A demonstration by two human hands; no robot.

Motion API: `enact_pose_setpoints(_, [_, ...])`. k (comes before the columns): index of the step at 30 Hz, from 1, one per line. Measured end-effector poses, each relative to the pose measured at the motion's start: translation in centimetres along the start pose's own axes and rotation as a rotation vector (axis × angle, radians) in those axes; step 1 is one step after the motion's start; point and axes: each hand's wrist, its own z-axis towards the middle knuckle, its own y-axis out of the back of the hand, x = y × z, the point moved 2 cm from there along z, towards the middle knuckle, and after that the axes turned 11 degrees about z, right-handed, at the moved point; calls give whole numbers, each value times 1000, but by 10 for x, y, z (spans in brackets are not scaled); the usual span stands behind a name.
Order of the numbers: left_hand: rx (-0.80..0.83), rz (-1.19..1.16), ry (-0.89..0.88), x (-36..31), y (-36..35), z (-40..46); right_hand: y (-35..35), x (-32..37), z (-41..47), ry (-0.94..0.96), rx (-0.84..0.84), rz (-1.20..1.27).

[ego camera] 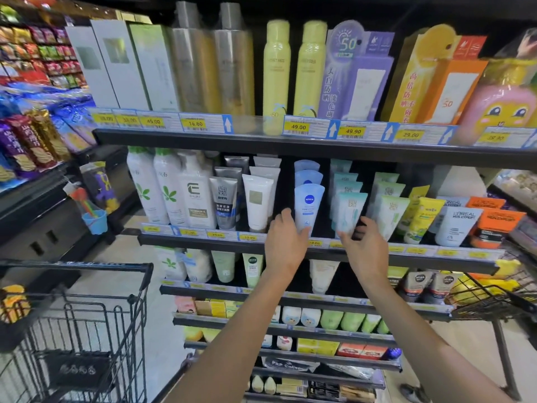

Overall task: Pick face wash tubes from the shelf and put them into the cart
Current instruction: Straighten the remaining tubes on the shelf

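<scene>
Rows of face wash tubes stand cap-down on the middle shelf [203,242]. My left hand [286,242] wraps its fingers around the lower part of the front light-blue Nivea tube [309,203], which still stands in its row. My right hand [364,248] pinches the bottom of the front teal-and-white tube [350,209], also still on the shelf. The black wire shopping cart [87,330] is at the lower left, well away from both hands; I can see no tubes in its basket.
Neighbouring rows hold a white tube [257,200], a grey men's tube [223,203], yellow tubes [422,219] and L'Oreal tubes [457,225]. Tall bottles and boxes fill the shelf above. A wire basket [491,295] juts out at right. Snack shelves stand at far left.
</scene>
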Motion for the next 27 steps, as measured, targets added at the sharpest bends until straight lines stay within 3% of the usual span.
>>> enact_pose_setpoints(6, [-290, -21, 110, 51, 38, -3, 2, -13, -8, 17, 9, -38])
enact_pose_setpoints(14, [-149, 61, 148, 52, 38, 18, 6, -9, -11, 25, 32, -71])
enact_pose_setpoints(27, [-151, 23, 138, 55, 32, 18, 20, -12, -11, 57, 69, -154])
